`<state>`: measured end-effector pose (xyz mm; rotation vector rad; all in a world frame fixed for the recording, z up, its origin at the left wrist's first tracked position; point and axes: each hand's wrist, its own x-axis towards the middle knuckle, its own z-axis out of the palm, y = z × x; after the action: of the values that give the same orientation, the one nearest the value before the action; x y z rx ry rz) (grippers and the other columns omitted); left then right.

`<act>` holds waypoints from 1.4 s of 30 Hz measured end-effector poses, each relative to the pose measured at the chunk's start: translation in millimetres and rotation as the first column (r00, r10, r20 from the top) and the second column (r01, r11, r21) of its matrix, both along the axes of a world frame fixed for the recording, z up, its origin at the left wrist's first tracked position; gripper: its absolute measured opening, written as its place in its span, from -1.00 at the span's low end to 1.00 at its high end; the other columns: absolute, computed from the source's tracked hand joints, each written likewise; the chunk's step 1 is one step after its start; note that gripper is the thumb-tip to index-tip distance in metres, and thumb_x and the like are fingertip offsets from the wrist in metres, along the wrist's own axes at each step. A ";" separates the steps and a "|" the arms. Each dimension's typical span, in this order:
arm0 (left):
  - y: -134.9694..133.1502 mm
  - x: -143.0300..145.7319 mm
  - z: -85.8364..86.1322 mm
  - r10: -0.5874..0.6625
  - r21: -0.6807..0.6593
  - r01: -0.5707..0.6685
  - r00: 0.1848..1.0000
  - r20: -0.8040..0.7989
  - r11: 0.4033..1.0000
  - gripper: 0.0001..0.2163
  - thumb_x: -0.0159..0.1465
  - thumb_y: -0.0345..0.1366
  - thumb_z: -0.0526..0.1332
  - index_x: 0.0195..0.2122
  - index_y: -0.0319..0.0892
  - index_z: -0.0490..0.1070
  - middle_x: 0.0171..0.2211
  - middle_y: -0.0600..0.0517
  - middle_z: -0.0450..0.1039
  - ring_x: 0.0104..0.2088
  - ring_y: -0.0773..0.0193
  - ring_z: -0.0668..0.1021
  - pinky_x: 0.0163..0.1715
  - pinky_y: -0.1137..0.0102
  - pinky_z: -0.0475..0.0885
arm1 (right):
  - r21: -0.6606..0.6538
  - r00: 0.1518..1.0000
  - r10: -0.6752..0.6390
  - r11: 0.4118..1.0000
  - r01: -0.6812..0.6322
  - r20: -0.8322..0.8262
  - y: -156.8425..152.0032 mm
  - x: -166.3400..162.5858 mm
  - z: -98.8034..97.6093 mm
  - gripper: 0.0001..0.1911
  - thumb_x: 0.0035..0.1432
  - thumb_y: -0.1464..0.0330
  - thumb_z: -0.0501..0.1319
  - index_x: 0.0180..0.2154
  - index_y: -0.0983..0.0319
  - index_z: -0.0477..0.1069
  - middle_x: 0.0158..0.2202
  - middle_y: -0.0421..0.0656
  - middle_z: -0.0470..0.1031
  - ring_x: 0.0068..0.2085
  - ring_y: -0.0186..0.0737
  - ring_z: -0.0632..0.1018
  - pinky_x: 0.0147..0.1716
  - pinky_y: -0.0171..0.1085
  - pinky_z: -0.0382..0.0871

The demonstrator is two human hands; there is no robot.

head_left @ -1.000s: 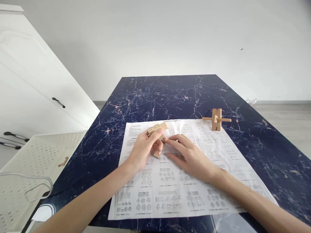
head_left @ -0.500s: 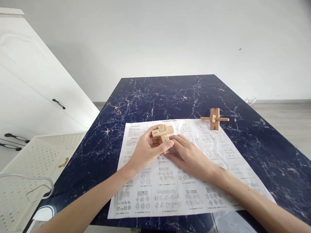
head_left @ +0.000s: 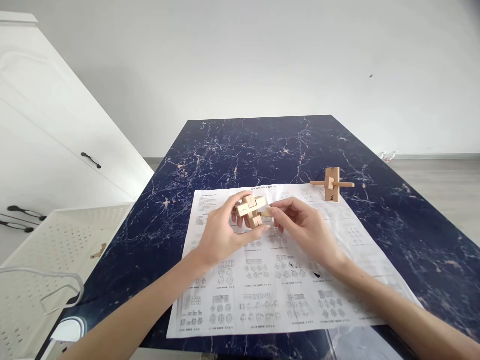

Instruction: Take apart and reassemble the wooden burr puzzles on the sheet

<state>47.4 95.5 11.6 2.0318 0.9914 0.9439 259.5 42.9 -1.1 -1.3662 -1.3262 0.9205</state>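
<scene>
My left hand point(head_left: 221, 232) is closed around a small cluster of interlocked wooden puzzle blocks point(head_left: 250, 210), held a little above a printed instruction sheet point(head_left: 277, 280). My right hand point(head_left: 305, 227) is lifted off the paper and pinches a small wooden piece point(head_left: 267, 212) against the right side of that cluster. A second wooden assembly point(head_left: 332, 184), an upright block with a thin bar through it, stands at the sheet's far right corner, out of reach of both hands.
The sheet lies on a dark blue marbled table point(head_left: 262, 145). A white perforated tray point(head_left: 48, 260) with one small wooden piece point(head_left: 98, 251) sits to the left. A white cabinet point(head_left: 45, 130) stands behind it.
My right hand rose from lying flat on the paper and now pinches a piece at the cluster. My left hand turned the blocks and lifted them slightly.
</scene>
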 end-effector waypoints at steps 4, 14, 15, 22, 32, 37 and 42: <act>0.6 -0.3 -4.0 0.003 0.046 0.000 0.997 -0.079 0.999 -0.38 0.27 0.03 0.53 0.28 -0.02 0.41 -0.26 0.08 0.63 -0.38 0.25 0.60 -0.34 0.35 0.57 | 0.034 0.999 -0.037 0.999 0.036 0.029 -2.8 -1.6 -1.5 -0.68 0.39 0.04 0.35 -0.15 0.16 0.62 -0.25 -0.08 0.71 -0.28 -0.14 0.67 -0.30 -0.16 0.58; 3.5 -2.9 -7.5 -0.065 0.082 0.076 0.989 -0.136 0.994 -0.33 0.30 0.08 0.50 0.34 -0.01 0.34 -0.13 0.04 0.68 -0.34 0.24 0.64 -0.26 0.32 0.59 | 0.179 0.990 -0.084 0.982 0.062 0.116 -8.5 -7.1 -5.4 -0.78 0.40 0.14 0.38 -0.17 0.16 0.59 -0.27 -0.12 0.73 -0.31 -0.15 0.71 -0.38 -0.20 0.61; 3.6 -3.1 -7.1 -0.068 0.079 0.079 0.988 -0.136 0.994 -0.32 0.29 0.08 0.50 0.34 -0.01 0.34 -0.13 0.04 0.68 -0.33 0.23 0.65 -0.25 0.32 0.59 | 0.191 0.988 -0.089 0.979 0.064 0.128 -9.2 -7.5 -5.8 -0.79 0.40 0.15 0.38 -0.17 0.16 0.59 -0.26 -0.12 0.73 -0.31 -0.14 0.71 -0.38 -0.19 0.62; 3.7 -4.3 -10.2 -0.107 0.099 0.122 0.983 -0.148 0.988 -0.33 0.30 0.09 0.49 0.34 0.01 0.35 -0.06 0.00 0.68 -0.28 0.20 0.67 -0.20 0.30 0.62 | 0.295 0.971 -0.111 0.954 0.045 0.212 -12.7 -8.0 -7.6 -0.82 0.44 0.19 0.36 -0.18 0.15 0.57 -0.23 -0.10 0.73 -0.29 -0.12 0.73 -0.32 -0.14 0.67; 2.6 -5.2 -13.6 -0.133 0.132 0.158 0.974 -0.185 0.979 -0.36 0.37 0.08 0.44 0.37 -0.03 0.33 -0.06 -0.03 0.67 -0.27 0.18 0.65 -0.19 0.27 0.61 | 0.322 0.965 -0.066 0.947 -0.020 0.254 -14.6 -7.9 -4.4 -0.85 0.46 0.22 0.35 -0.18 0.14 0.53 -0.29 -0.16 0.68 -0.31 -0.16 0.70 -0.32 -0.16 0.66; 4.5 -4.0 -14.1 -0.121 0.230 0.180 0.961 -0.249 0.956 -0.42 0.40 0.09 0.40 0.34 -0.01 0.39 -0.23 0.01 0.62 -0.18 0.06 0.65 0.06 0.06 0.57 | 0.340 0.956 -0.023 0.937 -0.081 0.293 -17.4 -11.7 -1.8 -0.86 0.47 0.23 0.34 -0.16 0.14 0.50 -0.29 -0.16 0.64 -0.33 -0.17 0.68 -0.32 -0.16 0.64; 4.4 -2.2 -8.9 -0.066 0.244 0.118 0.975 -0.210 0.963 -0.47 0.35 0.00 0.46 0.28 0.00 0.47 0.06 -0.12 0.49 -0.07 0.03 0.60 -0.02 0.10 0.60 | 0.344 0.964 -0.051 0.938 -0.042 0.259 -17.1 -11.0 -2.3 -0.88 0.45 0.24 0.36 -0.15 0.12 0.51 -0.31 -0.19 0.63 -0.33 -0.19 0.66 -0.30 -0.16 0.64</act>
<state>45.2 99.9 2.7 2.4068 0.9063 0.8656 248.5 25.8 -3.4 -1.2404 -1.6008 0.4764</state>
